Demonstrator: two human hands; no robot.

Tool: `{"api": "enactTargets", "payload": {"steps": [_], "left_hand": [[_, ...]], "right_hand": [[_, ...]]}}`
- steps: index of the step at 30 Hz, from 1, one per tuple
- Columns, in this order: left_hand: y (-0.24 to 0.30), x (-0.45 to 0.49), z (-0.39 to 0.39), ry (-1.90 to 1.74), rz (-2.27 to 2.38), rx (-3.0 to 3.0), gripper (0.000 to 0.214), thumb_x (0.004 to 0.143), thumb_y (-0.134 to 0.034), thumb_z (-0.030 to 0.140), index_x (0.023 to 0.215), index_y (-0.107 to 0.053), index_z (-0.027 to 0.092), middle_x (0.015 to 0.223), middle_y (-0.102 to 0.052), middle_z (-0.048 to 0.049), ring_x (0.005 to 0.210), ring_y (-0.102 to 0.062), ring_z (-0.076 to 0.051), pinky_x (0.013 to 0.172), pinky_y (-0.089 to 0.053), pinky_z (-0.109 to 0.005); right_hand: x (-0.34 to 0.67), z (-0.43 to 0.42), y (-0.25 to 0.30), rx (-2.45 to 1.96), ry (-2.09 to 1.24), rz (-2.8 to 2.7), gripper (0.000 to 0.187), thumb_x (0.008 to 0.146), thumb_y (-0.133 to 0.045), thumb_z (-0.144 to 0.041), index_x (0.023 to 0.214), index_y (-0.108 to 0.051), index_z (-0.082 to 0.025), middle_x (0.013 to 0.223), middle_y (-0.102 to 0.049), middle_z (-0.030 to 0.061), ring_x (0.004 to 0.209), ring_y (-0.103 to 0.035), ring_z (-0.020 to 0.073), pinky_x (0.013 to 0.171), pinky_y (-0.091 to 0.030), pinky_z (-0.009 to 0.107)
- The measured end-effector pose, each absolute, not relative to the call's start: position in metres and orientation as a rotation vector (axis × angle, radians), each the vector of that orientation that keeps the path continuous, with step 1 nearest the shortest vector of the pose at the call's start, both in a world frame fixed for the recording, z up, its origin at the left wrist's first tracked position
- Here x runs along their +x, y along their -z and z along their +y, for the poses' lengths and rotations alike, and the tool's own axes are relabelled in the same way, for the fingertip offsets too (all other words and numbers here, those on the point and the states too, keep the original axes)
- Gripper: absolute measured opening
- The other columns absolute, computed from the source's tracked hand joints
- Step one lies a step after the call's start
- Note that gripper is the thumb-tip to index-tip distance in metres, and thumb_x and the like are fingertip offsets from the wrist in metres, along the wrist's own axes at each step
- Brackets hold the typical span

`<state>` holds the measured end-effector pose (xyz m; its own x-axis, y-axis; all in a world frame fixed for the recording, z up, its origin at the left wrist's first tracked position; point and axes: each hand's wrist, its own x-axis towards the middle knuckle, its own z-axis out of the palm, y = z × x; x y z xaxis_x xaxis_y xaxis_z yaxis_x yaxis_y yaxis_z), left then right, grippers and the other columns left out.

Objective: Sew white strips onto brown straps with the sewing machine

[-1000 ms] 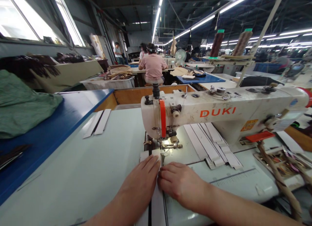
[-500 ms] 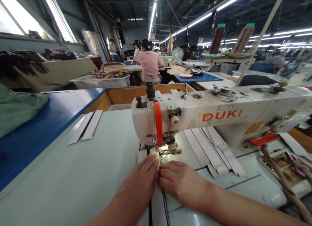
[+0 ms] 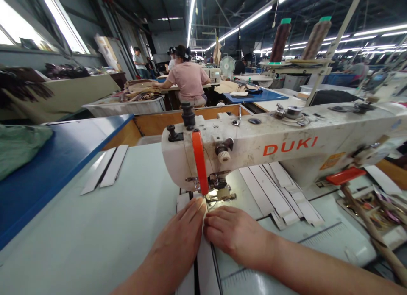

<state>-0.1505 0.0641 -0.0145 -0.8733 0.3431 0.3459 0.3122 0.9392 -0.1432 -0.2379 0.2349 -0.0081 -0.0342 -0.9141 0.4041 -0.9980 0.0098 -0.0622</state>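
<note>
Both flat, open hands, left hand (image 3: 182, 240) and right hand (image 3: 237, 237), press white strips (image 3: 203, 265), apparently feeding the presser foot (image 3: 219, 195).

You are wearing nothing on your left hand (image 3: 182, 237) or your right hand (image 3: 237, 235), both showing bare, ringless fingers with short, unpainted nails, and your forearms, coming in from five and six o'clock, are running bare, with no sleeve, watch or band showing.
</note>
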Motion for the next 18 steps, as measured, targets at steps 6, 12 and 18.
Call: {"api": "enactTargets", "payload": {"steps": [6,12,18], "left_hand": [[0.014,-0.150,0.065,-0.094,-2.724,-0.478,0.041,0.091,-0.031,0.007,0.121,-0.057,0.007,0.123,-0.065,-0.0147,0.117,-0.059,-0.023,0.100,-0.049,-0.038],[0.016,-0.146,0.070,-0.012,-2.728,-0.431,0.040,0.093,-0.030,0.010,0.124,-0.055,0.005,0.129,-0.061,-0.0169,0.125,-0.053,-0.023,0.102,-0.048,-0.040],[0.006,-0.096,0.085,0.101,-2.583,-0.536,0.032,0.095,-0.038,0.018,0.116,-0.060,0.012,0.117,-0.068,-0.0119,0.112,-0.062,-0.021,0.097,-0.052,-0.035]], "right_hand": [[-0.239,0.235,0.007,2.007,-0.471,-2.043,0.017,0.092,-0.054,-0.019,0.077,-0.060,-0.014,0.082,-0.065,0.0043,0.081,-0.060,0.0190,0.083,-0.052,0.032],[-0.237,0.240,0.005,2.002,-0.413,-2.065,0.010,0.091,-0.057,-0.016,0.090,-0.064,-0.010,0.101,-0.068,0.0098,0.097,-0.062,0.0219,0.092,-0.050,0.035],[-0.214,0.267,0.002,1.910,-0.479,-2.205,0.026,0.093,-0.052,-0.014,0.118,-0.058,-0.008,0.120,-0.065,0.0140,0.111,-0.058,0.0211,0.098,-0.046,0.036]]}}
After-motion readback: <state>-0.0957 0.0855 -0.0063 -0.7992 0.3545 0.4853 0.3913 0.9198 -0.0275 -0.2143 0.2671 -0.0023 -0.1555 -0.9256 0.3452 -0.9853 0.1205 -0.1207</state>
